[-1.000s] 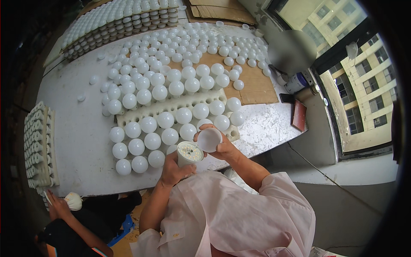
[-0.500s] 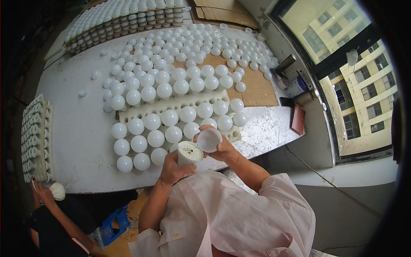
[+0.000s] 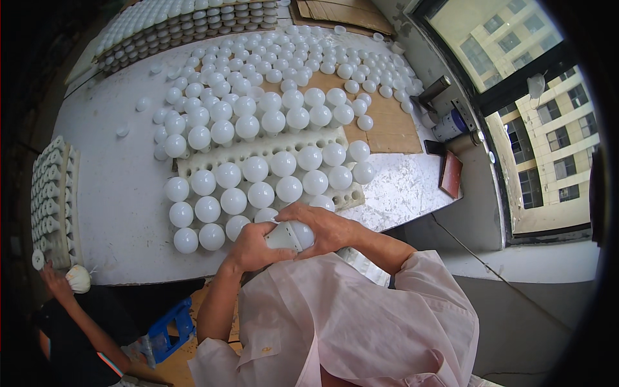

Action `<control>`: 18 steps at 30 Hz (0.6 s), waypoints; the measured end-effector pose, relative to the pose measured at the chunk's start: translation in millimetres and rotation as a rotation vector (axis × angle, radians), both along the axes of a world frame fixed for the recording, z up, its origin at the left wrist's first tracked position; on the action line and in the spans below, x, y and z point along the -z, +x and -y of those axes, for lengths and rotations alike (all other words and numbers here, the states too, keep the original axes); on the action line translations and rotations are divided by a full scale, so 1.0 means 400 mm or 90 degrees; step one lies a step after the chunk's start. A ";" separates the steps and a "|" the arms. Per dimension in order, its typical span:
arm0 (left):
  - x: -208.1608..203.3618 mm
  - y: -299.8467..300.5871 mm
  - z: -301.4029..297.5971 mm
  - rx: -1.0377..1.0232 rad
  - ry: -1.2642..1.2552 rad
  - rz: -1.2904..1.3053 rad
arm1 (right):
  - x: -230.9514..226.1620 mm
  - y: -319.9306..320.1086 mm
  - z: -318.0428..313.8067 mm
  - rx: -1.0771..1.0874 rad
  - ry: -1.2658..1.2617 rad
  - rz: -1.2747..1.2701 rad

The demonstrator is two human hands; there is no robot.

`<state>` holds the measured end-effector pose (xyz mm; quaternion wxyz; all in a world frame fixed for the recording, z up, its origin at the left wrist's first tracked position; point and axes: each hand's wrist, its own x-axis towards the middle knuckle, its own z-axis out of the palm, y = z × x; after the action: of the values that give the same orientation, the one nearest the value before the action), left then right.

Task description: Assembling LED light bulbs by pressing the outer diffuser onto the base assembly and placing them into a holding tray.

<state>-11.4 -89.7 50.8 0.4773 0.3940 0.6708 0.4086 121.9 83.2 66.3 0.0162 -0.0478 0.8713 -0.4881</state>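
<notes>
Close in front of my body, a white LED bulb (image 3: 282, 239) lies tilted between both hands, its frosted dome cover (image 3: 301, 235) seated against the housing and pointing right. My left hand (image 3: 250, 248) is wrapped round the housing. From the other side, my right hand (image 3: 322, 227) closes over the dome cover, fingers reaching across the top. Just beyond the hands, rows of finished-looking white bulbs (image 3: 260, 194) stand dome up in a pale foam tray (image 3: 351, 195) with round holes.
Many loose dome covers (image 3: 277, 64) spread over the table and a cardboard sheet (image 3: 393, 129). Stacked bulb trays (image 3: 193, 29) stand at the far left. A red notebook (image 3: 451, 174) and tins lie by the window. At left, another person's hand (image 3: 57, 284) holds a white part beside upright trays (image 3: 55, 200).
The dome cover, held apart beside the open housing before, now sits on it. Both hands have come together and the bulb has tipped sideways. The other person's hand has lifted a white part.
</notes>
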 end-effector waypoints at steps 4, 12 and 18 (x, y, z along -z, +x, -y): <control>0.028 0.010 0.006 -0.010 0.019 0.037 | 0.024 -0.006 0.008 -0.030 -0.035 -0.137; -0.066 0.032 0.006 -0.003 0.084 0.073 | 0.013 0.012 0.042 -0.001 -0.118 -0.253; -0.116 0.036 -0.010 0.064 0.042 -0.059 | -0.001 0.015 0.029 -0.012 -0.168 -0.308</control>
<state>2.9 -85.8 97.1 0.4525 0.4610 0.6577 0.3876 128.1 71.6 66.9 -0.1941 -0.1730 0.7782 -0.5716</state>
